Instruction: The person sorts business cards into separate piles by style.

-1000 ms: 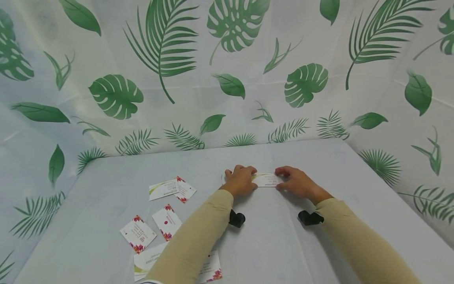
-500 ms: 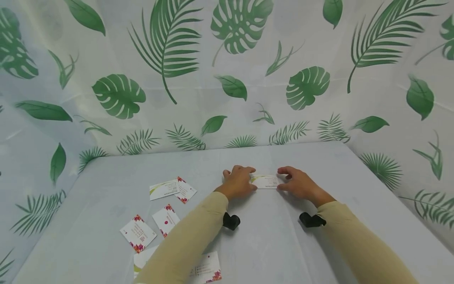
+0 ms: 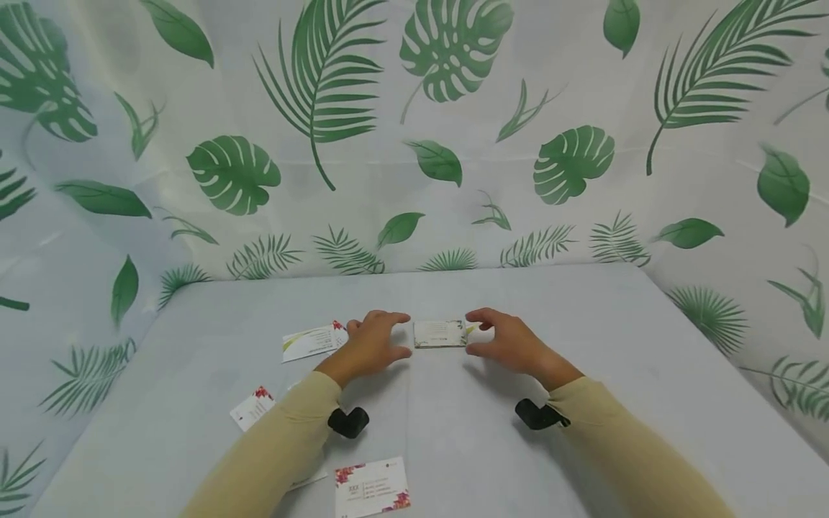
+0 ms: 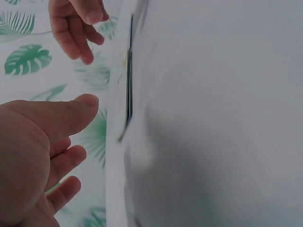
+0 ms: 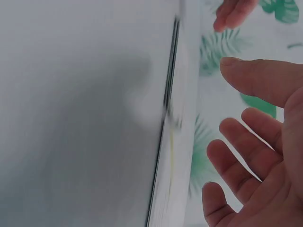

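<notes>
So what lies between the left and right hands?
In the head view, a green-cornered white card lies between the left hand and right hand; a yellow-striped card partly shows by the latter.

Yellow-striped card [image 3: 478, 334] partly behind right hand [image 3: 517, 345]

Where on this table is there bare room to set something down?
The table is bare right of the right sleeve, between that sleeve and the near floral card, and in a strip between the card stack and leaf-print backdrop. It is crowded around the left sleeve, where other cards lie.
</notes>
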Demonstrator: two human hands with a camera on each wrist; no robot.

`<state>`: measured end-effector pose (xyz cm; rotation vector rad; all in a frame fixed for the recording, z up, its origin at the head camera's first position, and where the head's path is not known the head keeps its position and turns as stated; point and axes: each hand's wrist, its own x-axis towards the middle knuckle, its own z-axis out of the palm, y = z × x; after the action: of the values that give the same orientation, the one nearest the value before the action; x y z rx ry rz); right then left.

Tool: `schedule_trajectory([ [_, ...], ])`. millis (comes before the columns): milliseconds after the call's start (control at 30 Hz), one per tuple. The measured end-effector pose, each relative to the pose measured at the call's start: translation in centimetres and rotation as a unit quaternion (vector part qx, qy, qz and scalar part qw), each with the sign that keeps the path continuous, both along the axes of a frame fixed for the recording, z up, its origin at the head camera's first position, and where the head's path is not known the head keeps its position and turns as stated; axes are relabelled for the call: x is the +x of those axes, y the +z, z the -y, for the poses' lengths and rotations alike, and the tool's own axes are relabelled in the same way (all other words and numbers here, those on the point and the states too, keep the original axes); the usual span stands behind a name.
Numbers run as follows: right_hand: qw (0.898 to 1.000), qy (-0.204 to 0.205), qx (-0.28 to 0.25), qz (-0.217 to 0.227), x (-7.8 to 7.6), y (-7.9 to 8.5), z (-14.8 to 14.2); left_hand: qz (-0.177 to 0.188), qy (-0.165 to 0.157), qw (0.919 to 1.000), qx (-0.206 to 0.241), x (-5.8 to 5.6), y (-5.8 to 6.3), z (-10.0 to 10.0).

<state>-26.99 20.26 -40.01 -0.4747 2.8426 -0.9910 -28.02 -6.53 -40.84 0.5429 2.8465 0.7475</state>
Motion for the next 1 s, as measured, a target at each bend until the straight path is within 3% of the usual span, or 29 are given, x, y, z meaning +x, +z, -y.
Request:
schedule_trajectory([
  [200,0.998,0.047,-0.033,0.003,0.6,-0.7,5.3,-0.004,0.029,0.9996,0.004,1.0,-0.6,5.4],
  [333,0.997,0.071,-0.037,0.0,0.2,-1.2,8.6,0.003,0.054,0.9985,0.003,0.9,-0.9,8.7],
  [533,0.996,0.087,-0.006,0.012,-0.5,-1.7,12.8,0.011,0.09,0.9954,-0.033,0.3,-1.1,12.8],
  [800,0.994,0.106,0.039,0.0,-1.3,-1.8,16.6,0.046,0.099,0.9923,-0.058,-0.4,-0.9,15.6],
  [1000,0.993,0.102,0.062,0.009,-1.7,-1.6,18.1,0.035,0.109,0.9919,-0.053,-0.6,-0.9,16.2],
])
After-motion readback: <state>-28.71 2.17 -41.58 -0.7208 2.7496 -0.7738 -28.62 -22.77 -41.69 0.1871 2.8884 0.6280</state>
